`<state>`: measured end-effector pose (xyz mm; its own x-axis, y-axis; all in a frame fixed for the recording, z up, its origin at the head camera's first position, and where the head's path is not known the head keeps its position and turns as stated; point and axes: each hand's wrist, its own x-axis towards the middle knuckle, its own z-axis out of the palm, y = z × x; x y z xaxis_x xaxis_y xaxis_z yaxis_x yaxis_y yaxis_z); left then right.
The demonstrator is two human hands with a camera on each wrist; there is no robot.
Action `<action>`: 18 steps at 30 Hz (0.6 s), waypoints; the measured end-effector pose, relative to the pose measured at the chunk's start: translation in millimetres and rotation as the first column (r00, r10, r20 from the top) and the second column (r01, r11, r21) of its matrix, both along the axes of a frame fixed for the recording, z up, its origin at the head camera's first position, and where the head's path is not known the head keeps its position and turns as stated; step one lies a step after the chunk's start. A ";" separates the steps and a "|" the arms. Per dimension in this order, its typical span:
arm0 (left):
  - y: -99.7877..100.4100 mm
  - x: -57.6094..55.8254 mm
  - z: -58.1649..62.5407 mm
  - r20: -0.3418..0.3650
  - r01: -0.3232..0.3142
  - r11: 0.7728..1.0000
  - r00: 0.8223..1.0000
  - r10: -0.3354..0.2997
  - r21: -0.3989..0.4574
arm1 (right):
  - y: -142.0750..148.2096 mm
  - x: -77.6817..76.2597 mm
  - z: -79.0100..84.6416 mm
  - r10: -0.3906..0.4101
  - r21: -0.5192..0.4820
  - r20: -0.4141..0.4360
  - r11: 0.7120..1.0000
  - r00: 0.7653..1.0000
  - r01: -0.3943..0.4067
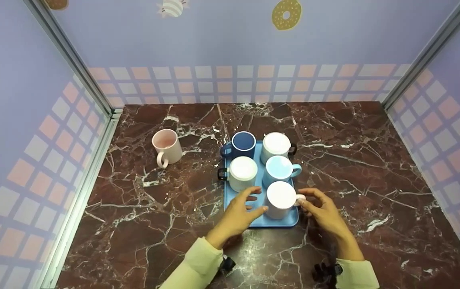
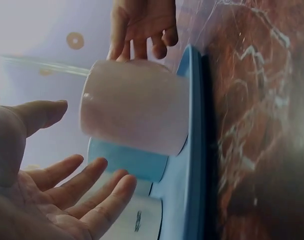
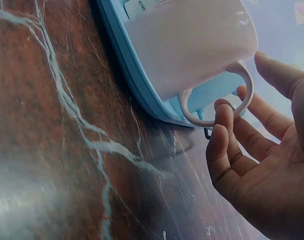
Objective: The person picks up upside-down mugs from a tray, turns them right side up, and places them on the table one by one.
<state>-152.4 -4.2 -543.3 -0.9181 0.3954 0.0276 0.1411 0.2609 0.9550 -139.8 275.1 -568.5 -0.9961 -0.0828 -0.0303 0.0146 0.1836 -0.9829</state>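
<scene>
A pale pink mug (image 1: 278,202) stands at the near right of a blue tray (image 1: 230,208). My right hand (image 1: 326,212) is at its handle (image 3: 249,82), fingers loosely bent against the loop and the thumb spread apart from them. On the mug's other side my left hand (image 1: 236,214) has its fingers spread, and the left wrist view shows a gap between them and the mug. Behind that mug is a light blue mug (image 1: 270,178). A white mug with a black handle (image 1: 242,176) stands beyond my left fingers.
Farther back on the tray stand a dark blue mug (image 1: 244,145) and another white mug with a black handle (image 1: 276,148). Left of the tray, a pink mug (image 1: 169,148) stands on the dark red marbled table (image 1: 165,212). Patterned walls (image 1: 230,40) enclose the table.
</scene>
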 end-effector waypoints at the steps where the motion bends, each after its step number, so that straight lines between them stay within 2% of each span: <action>1: 2.6 0.0 -0.5 -0.002 0.008 1.000 1.000 -0.008 -0.019 | -0.4 0.0 -0.4 0.002 -0.006 -0.001 1.000 1.000 -0.002; 6: 13.7 0.0 -1.6 -0.008 0.026 0.994 1.000 -0.027 -0.109 | -3.2 0.6 -0.6 0.005 -0.010 0.005 1.000 1.000 -0.005; 12: 24.0 -1.2 -2.9 -0.032 -0.009 0.974 0.999 0.002 -0.228 | -5.5 0.2 -0.6 -0.023 0.023 0.025 0.999 0.999 0.023; 18: 31.8 -3.7 -6.8 -0.071 -0.038 0.958 0.997 0.018 -0.285 | -10.0 1.0 7.9 -0.035 0.015 0.008 0.999 0.999 0.035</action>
<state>-156.1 27.6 -550.1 -0.9289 0.3697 -0.0212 0.1907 0.5267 0.8284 -138.8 265.1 -560.7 -0.9981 -0.0469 -0.0397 0.0297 0.1974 -0.9799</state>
